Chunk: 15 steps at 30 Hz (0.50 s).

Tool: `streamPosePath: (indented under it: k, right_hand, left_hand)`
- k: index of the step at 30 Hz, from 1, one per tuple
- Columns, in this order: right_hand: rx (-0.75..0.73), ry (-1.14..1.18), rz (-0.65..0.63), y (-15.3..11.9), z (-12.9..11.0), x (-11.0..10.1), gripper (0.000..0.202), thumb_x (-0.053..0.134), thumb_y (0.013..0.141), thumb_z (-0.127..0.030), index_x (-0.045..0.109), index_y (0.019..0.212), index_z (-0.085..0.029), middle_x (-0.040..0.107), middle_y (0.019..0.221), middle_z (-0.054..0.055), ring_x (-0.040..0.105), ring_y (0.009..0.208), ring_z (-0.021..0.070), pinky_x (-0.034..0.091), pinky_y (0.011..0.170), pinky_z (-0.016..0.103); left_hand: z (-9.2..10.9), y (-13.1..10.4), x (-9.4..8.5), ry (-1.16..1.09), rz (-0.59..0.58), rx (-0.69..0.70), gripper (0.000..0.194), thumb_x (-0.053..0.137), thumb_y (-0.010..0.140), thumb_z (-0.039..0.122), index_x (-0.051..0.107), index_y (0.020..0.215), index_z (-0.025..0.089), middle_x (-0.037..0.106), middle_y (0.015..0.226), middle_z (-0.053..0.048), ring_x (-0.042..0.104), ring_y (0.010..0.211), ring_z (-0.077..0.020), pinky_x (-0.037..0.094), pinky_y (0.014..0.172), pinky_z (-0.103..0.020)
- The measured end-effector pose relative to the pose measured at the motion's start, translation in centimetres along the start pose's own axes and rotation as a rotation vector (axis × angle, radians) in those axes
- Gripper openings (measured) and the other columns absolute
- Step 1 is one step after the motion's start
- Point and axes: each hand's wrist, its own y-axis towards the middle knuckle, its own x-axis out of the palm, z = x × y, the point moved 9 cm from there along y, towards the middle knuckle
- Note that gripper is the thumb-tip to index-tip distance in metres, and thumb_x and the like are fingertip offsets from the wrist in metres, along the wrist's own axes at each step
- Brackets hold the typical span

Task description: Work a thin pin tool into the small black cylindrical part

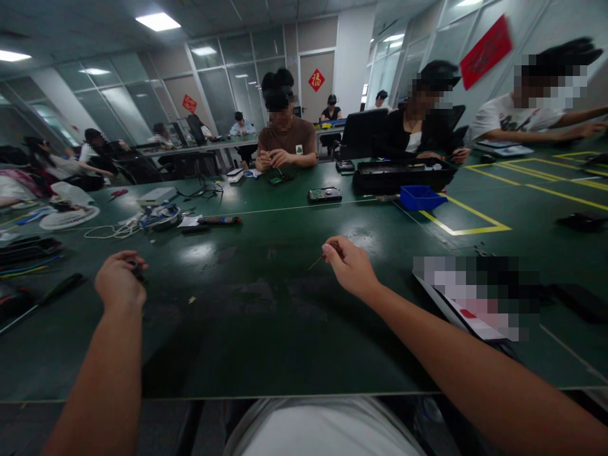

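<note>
Over the left part of the green table (228, 354), my left hand (122, 278) has its fingers curled round a small dark object (137, 270), too small to name. My right hand (349, 263), near the middle, pinches a thin screwdriver (317, 261) with a red part by the fingertips; its thin shaft points down and left. The handle is mostly hidden in the fingers. A small pale scrap (192, 299) lies on the table between my hands.
Cables (159, 216) and a fan-like white part (69, 216) lie at left. Ahead are a pen-like tool (218, 220), a circuit-board device (324, 194), a blue bin (422, 197) and a black case (403, 176). A blurred tablet-like item (456, 310) sits beside my right forearm. People sit opposite.
</note>
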Motion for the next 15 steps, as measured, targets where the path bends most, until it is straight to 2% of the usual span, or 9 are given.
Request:
streamPosePath:
  k: [2, 8, 11, 15]
  right_hand:
    - [-0.002, 0.011, 0.007, 0.0, 0.0, 0.0, 0.022, 0.049, 0.096, -0.04, 0.061, 0.092, -0.022, 0.07, 0.074, 0.003, 0.066, 0.069, 0.0201, 0.045, 0.066, 0.032]
    - [-0.002, 0.026, -0.001, 0.0, 0.2, 0.2, 0.023, 0.049, 0.096, -0.041, 0.061, 0.091, -0.022, 0.069, 0.075, 0.002, 0.065, 0.069, 0.0193, 0.045, 0.065, 0.032]
    - [0.017, 0.036, -0.002, 0.0, 0.3, 0.2, 0.024, 0.049, 0.096, -0.041, 0.061, 0.092, -0.022, 0.069, 0.075, 0.002, 0.065, 0.069, 0.0192, 0.045, 0.065, 0.032]
    - [0.045, 0.093, 0.003, 0.0, 0.6, 0.3, 0.023, 0.049, 0.096, -0.04, 0.061, 0.095, -0.022, 0.07, 0.077, 0.002, 0.067, 0.073, 0.0197, 0.047, 0.068, 0.032]
  left_hand:
    - [0.1, -1.8, 2.3, -0.082, -0.062, -0.083, 0.021, 0.041, 0.048, 0.004, 0.049, 0.065, 0.013, 0.047, 0.059, 0.001, 0.047, 0.056, -0.0114, 0.039, 0.054, -0.021]
    - [0.6, -10.5, 12.2, -0.154, -0.557, -0.22, 0.029, 0.046, 0.056, 0.009, 0.061, 0.081, 0.014, 0.056, 0.067, -0.002, 0.053, 0.064, -0.0148, 0.042, 0.058, -0.025]
    - [1.8, -15.5, 16.3, -0.114, -0.817, -0.192, 0.03, 0.048, 0.06, 0.012, 0.062, 0.086, 0.015, 0.059, 0.07, -0.003, 0.055, 0.066, -0.0159, 0.043, 0.063, -0.028]
    - [3.4, -21.5, 20.1, -0.055, -1.081, -0.156, 0.028, 0.047, 0.067, 0.016, 0.062, 0.09, 0.018, 0.058, 0.071, -0.003, 0.054, 0.067, -0.0179, 0.043, 0.067, -0.033]
